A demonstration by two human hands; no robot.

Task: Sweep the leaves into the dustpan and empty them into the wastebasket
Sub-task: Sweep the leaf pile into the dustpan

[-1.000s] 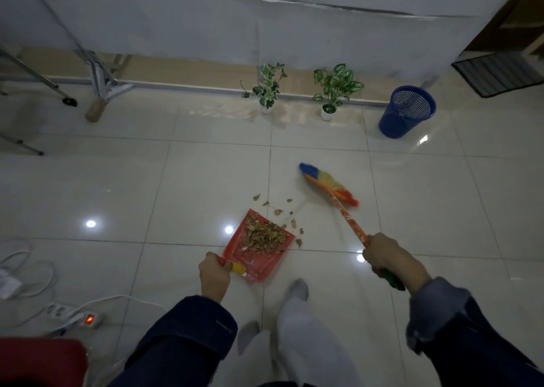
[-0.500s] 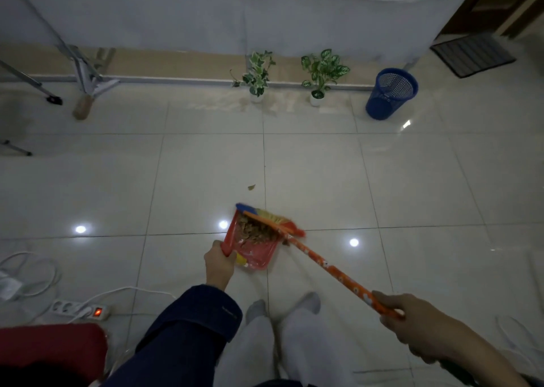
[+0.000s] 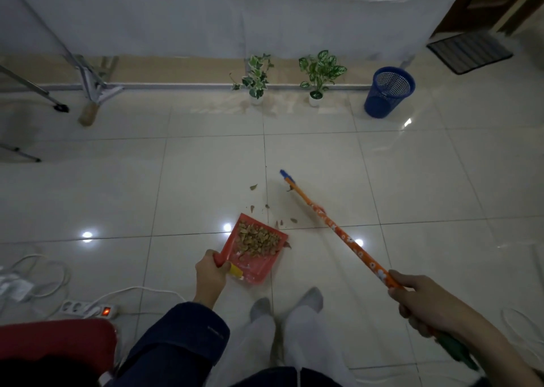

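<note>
My left fingers [image 3: 219,266] grip the red plastic dustpan [image 3: 255,248], mostly filled, my right fingers [image 3: 412,286] the orange broomstick [image 3: 338,230]; stray brown leaves [image 3: 266,207] beyond them and emptying remain.

No legible text, label, brand, number or sign anywhere. Broom handle [image 3: 350,241]: white flower print only, no lettering. Dustpan [image 3: 266,264]: yellow patch near grip, too small to read. Power strip [image 3: 88,308]: lit red switch, no readable marking.
</note>
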